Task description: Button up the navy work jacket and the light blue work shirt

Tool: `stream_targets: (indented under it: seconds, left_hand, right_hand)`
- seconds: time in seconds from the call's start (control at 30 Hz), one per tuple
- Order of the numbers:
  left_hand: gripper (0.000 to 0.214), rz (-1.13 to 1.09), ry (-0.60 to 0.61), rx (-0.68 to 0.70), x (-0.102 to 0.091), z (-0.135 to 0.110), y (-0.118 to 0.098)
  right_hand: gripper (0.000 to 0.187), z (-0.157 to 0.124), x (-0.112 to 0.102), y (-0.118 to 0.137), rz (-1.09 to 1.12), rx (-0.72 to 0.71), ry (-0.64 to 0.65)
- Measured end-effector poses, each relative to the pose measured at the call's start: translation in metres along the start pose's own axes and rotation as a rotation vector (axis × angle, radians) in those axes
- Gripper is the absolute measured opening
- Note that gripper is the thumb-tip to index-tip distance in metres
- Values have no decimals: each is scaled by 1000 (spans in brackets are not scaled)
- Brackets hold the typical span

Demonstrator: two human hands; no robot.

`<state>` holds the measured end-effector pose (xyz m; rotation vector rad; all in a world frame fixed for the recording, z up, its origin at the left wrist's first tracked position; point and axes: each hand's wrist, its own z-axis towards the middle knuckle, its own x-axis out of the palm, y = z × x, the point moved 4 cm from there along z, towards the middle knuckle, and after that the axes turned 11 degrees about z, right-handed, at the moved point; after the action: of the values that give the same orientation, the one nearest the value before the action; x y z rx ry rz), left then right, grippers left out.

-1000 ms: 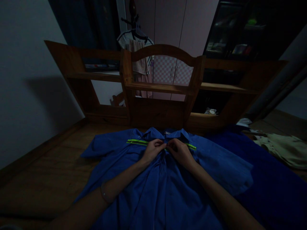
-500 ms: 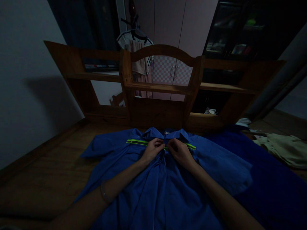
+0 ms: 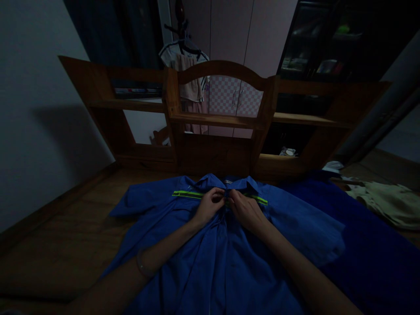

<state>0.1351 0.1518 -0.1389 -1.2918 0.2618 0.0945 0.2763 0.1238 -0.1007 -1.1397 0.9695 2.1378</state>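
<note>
The left grip [image 3: 209,208] and right grip [image 3: 246,210] cover the bit of shirt [image 3: 226,258] they pinch. The shirt's lower end and both forearms [image 3: 167,250] run off the bottom edge. The label [image 3: 229,181] is too small to read. The headboard [image 3: 216,151] hides part of the hanging clothes [image 3: 188,63]; the right edge cuts the sheet [image 3: 367,258] and pale cloth [image 3: 390,203].

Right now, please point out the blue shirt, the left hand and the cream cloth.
Blue shirt [image 3: 217,253], head view: its front, between the forearms.
Left hand [image 3: 208,207], head view: back of the hand.
Cream cloth [image 3: 389,204], head view: its upper surface.
</note>
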Motion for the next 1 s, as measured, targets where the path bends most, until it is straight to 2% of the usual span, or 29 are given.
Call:
stream_targets:
  seconds: [0.23, 0.5, 0.7, 0.87, 1.0]
  left_hand:
    - [27, 114, -14, 91, 0, -5, -10]
    - [23, 118, -8, 98, 1, -5, -9]
    - [24, 66, 16, 59, 1, -4, -7]
    - [24, 85, 0, 97, 0, -5, -12]
    - [20, 111, -17, 120, 0, -7, -15]
  right_hand:
    - [12, 0, -6, 7, -195, -27, 33]
    - [12, -2, -9, 3, -95, -38, 64]
    - [13, -2, -5, -6, 133, -1, 33]
    - [18, 0, -1, -15, 496, 63, -57]
    - [22, 1, 4, -20, 736, 143, -69]
